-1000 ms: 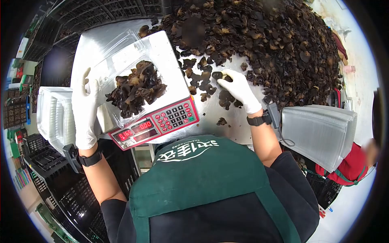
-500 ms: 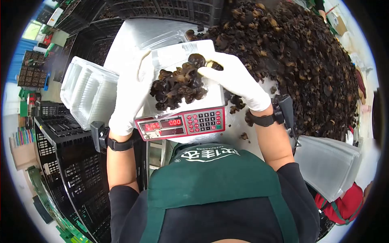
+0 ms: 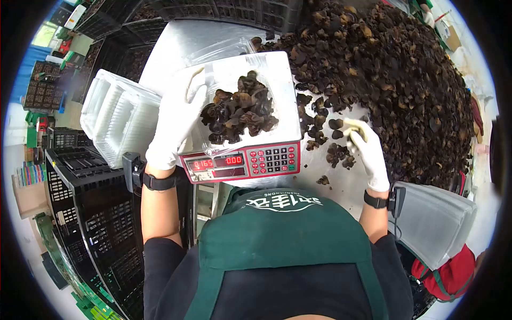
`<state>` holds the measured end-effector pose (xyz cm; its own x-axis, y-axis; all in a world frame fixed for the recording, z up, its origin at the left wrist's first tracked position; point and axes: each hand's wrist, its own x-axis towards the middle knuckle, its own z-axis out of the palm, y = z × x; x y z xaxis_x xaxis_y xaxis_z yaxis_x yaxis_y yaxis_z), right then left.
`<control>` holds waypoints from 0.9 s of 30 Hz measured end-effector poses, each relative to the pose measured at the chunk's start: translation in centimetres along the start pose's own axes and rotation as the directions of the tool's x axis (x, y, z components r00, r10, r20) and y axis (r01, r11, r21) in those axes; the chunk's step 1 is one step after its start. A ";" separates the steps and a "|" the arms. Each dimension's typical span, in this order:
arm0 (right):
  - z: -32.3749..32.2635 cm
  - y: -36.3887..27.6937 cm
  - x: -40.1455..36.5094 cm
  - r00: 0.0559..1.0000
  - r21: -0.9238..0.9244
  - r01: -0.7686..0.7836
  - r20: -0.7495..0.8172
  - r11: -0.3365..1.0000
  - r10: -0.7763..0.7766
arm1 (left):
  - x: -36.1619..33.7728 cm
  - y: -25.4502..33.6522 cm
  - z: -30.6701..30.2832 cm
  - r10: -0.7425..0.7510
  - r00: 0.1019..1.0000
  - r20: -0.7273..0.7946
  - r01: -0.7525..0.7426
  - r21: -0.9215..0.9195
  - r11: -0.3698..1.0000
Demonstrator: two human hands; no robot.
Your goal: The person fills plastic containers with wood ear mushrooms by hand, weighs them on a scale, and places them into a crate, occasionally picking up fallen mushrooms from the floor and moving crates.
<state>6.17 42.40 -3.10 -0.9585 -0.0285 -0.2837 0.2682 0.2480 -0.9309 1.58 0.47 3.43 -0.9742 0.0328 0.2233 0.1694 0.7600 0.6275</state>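
Observation:
A white digital scale (image 3: 293,120) with a red keypad panel stands on the metal table. Its display reads 0.165 and 0.00. On it sits a clear plastic container (image 3: 205,144) holding a heap of dark wood ear mushrooms (image 3: 237,109). My left hand (image 3: 178,114), in a white glove, rests at the container's left side, thumb and fingers apart. Also gloved, my right hand (image 3: 368,152) hovers right of the scale, fingers loosely bent and apart, nothing visible in them. Loose wood ears (image 3: 336,124) lie just left of its fingertips.
A large pile of wood ears (image 3: 394,80) covers the table's right side. Nested clear containers (image 3: 120,120) stand at left, and a stack of clear lids or trays (image 3: 434,221) at lower right. Black crates (image 3: 101,213) stand at left, others at the back. A person in red (image 3: 448,272) is at lower right.
My right hand has left the container and moved right and toward me, beside the loose wood ears. My left hand stays by the container. The display still reads 0.165.

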 end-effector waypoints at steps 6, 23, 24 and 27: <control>-2.2 5.2 -3.7 0.990 0.071 -0.087 -0.106 0.994 0.095 | 0.8 0.4 0.3 0.054 0.998 0.033 -0.055 0.040 0.998; 0.3 1.7 -3.1 0.989 0.472 -0.085 0.147 0.877 0.016 | 0.7 0.5 0.4 0.056 0.996 0.072 -0.060 0.062 0.996; 0.3 1.7 -3.2 0.990 0.464 -0.076 0.142 0.883 0.011 | 0.7 0.4 0.5 0.056 0.996 0.072 -0.060 0.066 0.996; 0.2 0.8 -3.6 0.995 0.394 -0.102 0.040 0.914 0.094 | 0.6 0.5 0.5 0.039 0.996 0.081 -0.044 0.072 0.996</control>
<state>9.82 42.48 -2.85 -0.9243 -0.0437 -0.3791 0.3812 -0.1518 -0.9120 1.06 1.23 3.52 -0.9758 0.1147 0.1860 0.2014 0.8024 0.5618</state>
